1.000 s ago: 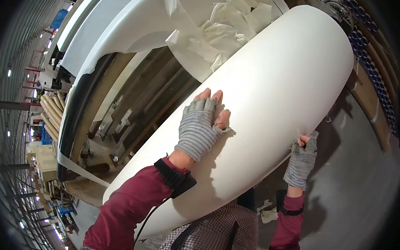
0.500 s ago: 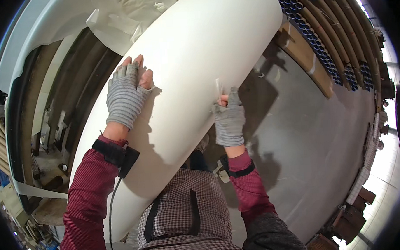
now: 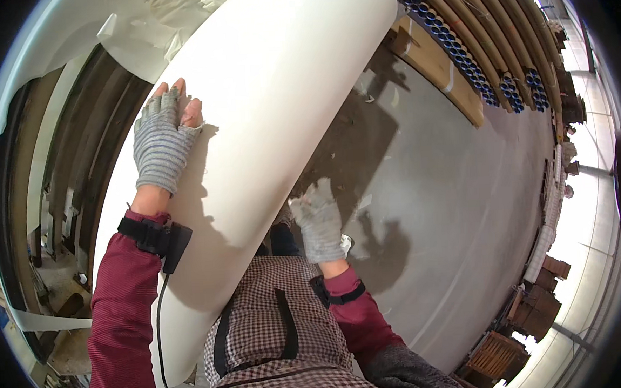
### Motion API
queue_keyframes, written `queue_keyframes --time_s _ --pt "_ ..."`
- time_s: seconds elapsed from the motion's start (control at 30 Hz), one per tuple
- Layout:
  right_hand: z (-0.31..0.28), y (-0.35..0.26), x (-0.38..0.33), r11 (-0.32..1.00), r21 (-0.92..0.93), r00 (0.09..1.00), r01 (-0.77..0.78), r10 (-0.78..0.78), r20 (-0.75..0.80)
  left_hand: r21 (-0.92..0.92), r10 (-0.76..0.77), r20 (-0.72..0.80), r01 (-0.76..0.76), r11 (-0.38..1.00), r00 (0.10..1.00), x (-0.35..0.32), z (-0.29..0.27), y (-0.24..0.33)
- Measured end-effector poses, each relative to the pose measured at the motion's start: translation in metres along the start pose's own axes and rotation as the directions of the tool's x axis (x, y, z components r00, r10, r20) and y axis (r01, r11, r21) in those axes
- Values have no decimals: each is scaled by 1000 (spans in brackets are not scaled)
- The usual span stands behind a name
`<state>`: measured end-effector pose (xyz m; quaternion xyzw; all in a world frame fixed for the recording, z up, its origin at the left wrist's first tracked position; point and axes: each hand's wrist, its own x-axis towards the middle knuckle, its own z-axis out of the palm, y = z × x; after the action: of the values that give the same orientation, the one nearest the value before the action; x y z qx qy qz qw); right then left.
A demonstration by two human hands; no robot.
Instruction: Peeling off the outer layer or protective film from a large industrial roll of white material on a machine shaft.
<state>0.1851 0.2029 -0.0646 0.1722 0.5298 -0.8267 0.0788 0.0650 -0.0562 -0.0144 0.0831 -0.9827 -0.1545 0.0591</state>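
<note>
A large, smooth white roll (image 3: 269,77) runs diagonally across the view, from the lower left to the upper right. My left hand (image 3: 163,138), in a grey striped fingerless glove, lies flat on its upper left side with the fingers stretched out and holds nothing. Beside the roll's right edge is my right hand (image 3: 317,222), in a matching glove. Its fingers are smeared by motion, so I cannot make out whether they touch the roll or hold anything. A small white scrap (image 3: 346,245) shows next to that wrist.
Crumpled white sheeting (image 3: 154,26) lies beyond the roll. Dark long bars (image 3: 90,149) stand in a frame at the left. Stacked brown tubes with blue ends (image 3: 457,53) and a long cardboard box (image 3: 441,68) are at the upper right. Grey floor (image 3: 429,188) spreads to the right.
My right hand has come down and back along the roll's right edge, away from a small clear strip it was at. My left hand stays flat on the roll. The whole view has shifted.
</note>
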Motion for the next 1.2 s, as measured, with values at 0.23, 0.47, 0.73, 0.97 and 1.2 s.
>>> queue_keyframes --time_s 0.23,0.47,0.73,0.97,1.2 --pt "24 -47 78 872 -470 983 137 -179 -46 -16 98 -109 -100 995 989 0 6 -10" --pt "53 -55 114 641 -656 841 398 -540 -17 -230 24 -35 -31 973 999 -2 1 -6" --pt "70 -44 120 681 -591 830 433 -557 -33 -406 -48 14 50 913 999 0 -10 11" --pt "75 -39 116 657 -659 835 366 -545 -79 -329 -29 20 34 944 999 1 -12 14" --pt "87 -47 113 731 -614 841 298 -506 -194 -384 -43 25 50 922 999 1 -13 20"
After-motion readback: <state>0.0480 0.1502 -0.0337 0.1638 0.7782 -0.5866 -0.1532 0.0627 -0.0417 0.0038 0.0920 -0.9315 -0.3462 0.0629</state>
